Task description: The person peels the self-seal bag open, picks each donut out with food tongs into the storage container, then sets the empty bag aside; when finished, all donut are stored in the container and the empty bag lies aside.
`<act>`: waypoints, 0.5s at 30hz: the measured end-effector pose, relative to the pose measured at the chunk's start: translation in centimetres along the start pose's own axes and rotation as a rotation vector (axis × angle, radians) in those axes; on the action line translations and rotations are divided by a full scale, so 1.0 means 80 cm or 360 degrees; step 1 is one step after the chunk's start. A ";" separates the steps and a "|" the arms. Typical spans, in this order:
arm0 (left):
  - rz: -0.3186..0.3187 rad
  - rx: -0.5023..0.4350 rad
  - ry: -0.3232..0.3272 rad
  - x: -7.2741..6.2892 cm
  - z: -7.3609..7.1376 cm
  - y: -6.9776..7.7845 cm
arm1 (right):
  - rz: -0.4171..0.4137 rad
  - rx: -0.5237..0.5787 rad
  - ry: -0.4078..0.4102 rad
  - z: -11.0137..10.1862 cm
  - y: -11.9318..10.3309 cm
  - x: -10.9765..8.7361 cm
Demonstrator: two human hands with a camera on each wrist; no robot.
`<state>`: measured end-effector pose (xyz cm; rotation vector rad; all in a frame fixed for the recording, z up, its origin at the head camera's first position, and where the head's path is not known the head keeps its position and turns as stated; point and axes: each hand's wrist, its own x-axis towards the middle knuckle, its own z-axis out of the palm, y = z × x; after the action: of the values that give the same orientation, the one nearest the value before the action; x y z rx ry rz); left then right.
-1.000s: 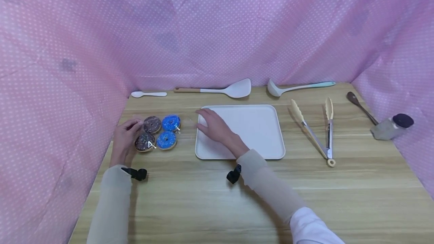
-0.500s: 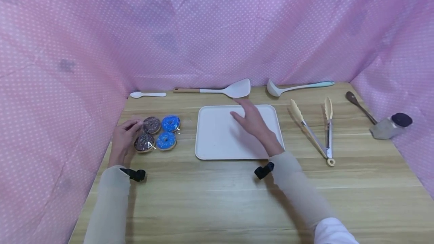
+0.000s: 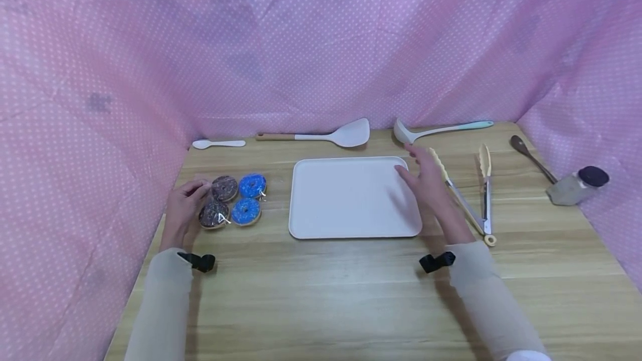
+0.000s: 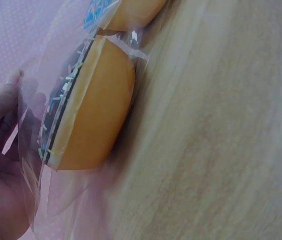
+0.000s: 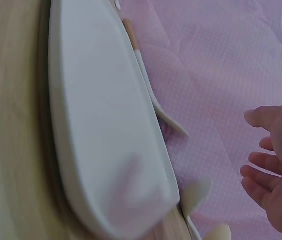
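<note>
At the left of the table, my left hand (image 3: 181, 208) pinches the edge of a clear plastic bag (image 4: 28, 172). Inside lie two donuts with blue icing (image 3: 246, 211) and two with dark chocolate icing (image 3: 214, 214), all with sprinkles. The left wrist view shows a chocolate donut (image 4: 93, 110) from the side, through the film. My right hand (image 3: 428, 185) holds nothing; its fingers are spread loosely over the right edge of a white rectangular tray (image 3: 351, 196), and its shadow falls on the tray. Just right of that hand are cream-tipped tongs (image 3: 485, 183), spread apart and partly covered by it.
Along the back lie a small white spoon (image 3: 219, 144), a white spatula (image 3: 351, 133) with a wooden handle, and a ladle (image 3: 405, 133) with a mint handle. A dark spoon (image 3: 531, 156) and a black-lidded jar (image 3: 572, 189) are at the right. Pink dotted cloth (image 3: 321, 43) surrounds the table.
My right hand has swept rightward across the tray, from beside its left edge to its right edge near the tongs. My left hand stays at the donut bag.
</note>
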<state>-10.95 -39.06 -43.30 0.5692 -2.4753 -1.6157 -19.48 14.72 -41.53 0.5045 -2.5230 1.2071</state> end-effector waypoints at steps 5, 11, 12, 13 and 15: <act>0.0012 0.0045 0.0033 0.001 0.001 -0.002 | 0.0264 0.0002 -0.0033 -0.032 0.021 -0.021; -0.0006 0.0012 0.0026 0.003 0.003 -0.002 | 0.0453 -0.0097 -0.0014 -0.064 0.045 -0.043; -0.0020 0.0021 0.0026 0.003 0.003 -0.001 | 0.0479 -0.0131 -0.0012 -0.068 0.049 -0.047; -0.0027 0.0046 0.0029 0.003 0.002 -0.001 | 0.0512 -0.0170 -0.0007 -0.072 0.052 -0.051; -0.0041 0.0087 0.0037 0.003 0.002 -0.002 | 0.0600 -0.0230 0.0004 -0.079 0.057 -0.059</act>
<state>-11.23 -39.08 -43.51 0.6261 -2.5122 -1.5456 -16.54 23.23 -42.80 -0.0107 -2.7579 1.1260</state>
